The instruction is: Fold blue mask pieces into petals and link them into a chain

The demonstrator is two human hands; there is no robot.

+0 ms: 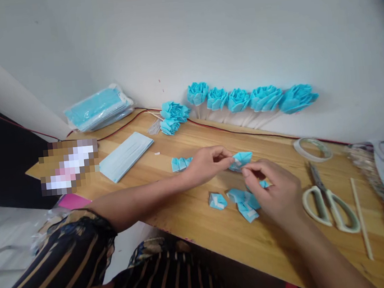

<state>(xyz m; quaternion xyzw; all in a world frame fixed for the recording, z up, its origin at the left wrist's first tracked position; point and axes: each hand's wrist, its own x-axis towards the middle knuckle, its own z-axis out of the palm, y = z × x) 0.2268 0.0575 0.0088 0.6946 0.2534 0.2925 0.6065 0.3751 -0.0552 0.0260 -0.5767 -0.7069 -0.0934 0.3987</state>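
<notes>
A folded piece of blue mask fabric (243, 159) is held up between my two hands over the wooden table. My left hand (207, 164) pinches its left side, where a small whitish strip shows. At its lower right edge, my right hand (274, 190) has thumb and forefinger closed together. Below lie a small folded blue piece (217, 201) and several overlapping folded blue pieces (243, 201), partly hidden by my right hand. Another pleated blue piece (179, 164) lies behind my left wrist.
Scissors (330, 203), a thin stick (361, 218) and a tape roll (313, 149) lie at right. Blue fabric flowers (238, 99) lean along the wall; more flowers (173, 117) lie nearby. A stack of flat blue masks (127, 155) and a plastic-wrapped pack (98, 108) are left.
</notes>
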